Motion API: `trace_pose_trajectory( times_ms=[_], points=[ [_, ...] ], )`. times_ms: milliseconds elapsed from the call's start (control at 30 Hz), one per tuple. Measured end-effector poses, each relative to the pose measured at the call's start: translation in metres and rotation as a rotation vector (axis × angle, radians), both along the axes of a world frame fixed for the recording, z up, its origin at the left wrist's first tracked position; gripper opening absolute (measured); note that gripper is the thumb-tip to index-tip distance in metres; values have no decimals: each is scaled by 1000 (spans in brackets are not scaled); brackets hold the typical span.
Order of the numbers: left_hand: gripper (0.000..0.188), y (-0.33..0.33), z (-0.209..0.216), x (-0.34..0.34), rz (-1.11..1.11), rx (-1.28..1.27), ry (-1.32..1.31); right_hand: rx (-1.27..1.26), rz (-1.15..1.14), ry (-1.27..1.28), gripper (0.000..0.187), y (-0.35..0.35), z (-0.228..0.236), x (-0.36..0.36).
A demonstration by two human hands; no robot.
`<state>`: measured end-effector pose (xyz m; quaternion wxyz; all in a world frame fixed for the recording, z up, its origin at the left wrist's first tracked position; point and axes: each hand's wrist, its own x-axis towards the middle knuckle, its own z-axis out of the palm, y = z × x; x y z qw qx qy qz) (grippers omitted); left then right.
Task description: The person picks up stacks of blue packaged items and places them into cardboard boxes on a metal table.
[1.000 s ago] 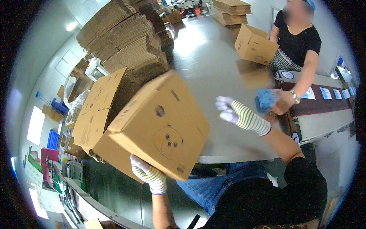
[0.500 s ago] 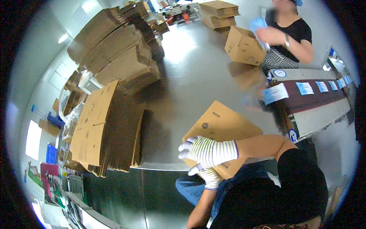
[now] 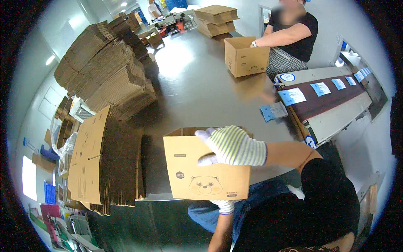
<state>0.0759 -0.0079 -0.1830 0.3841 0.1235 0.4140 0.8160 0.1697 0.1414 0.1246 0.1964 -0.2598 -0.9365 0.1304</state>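
Observation:
A brown cardboard box point(image 3: 180, 168) with a bear's face drawn on its side stands tilted toward me at the table's near edge, its top partly visible as an opening. My right hand point(image 3: 237, 146), in a white glove with green stripes, grips the box's upper edge, thumb pressed to the printed side and fingers over the rim. Below the box is my left hand point(image 3: 224, 206), in a striped glove. Only its wrist and the back of the glove show; the box hides its fingers.
Flattened cartons point(image 3: 90, 161) stand at the left, with taller carton stacks point(image 3: 109, 71) behind. A conveyor point(image 3: 312, 98) at the right carries blue-and-white packets; one loose packet point(image 3: 273, 111) lies on the metal table point(image 3: 189, 92). Across from me, a person point(image 3: 289, 40) reaches into an open box point(image 3: 252, 61).
The flat carton in my hands is now an opened box with its bear side toward me. The co-worker's hand has gone into the far box. A packet now lies on the table beside the conveyor.

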Motion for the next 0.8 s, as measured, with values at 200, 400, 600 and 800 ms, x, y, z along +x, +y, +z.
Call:
trace_pose_trajectory(
  times_ms=[200, 400, 600, 800],
  points=[
    [62, -27, -28, -16, -206, -39, -73, 138, 222, -251, 59, -52, -51, -38],
    [52, -74, 27, -105, -398, -629, 474, 225, 410, 5, 42, -32, -73, -19],
    [73, -61, 196, -108, 324, -568, 1130, 352, 573, -50, 52, 11, -85, -4],
    [55, -36, 217, -126, -102, -485, 2272, 301, 534, 347, 35, 43, -87, -24]
  ],
)
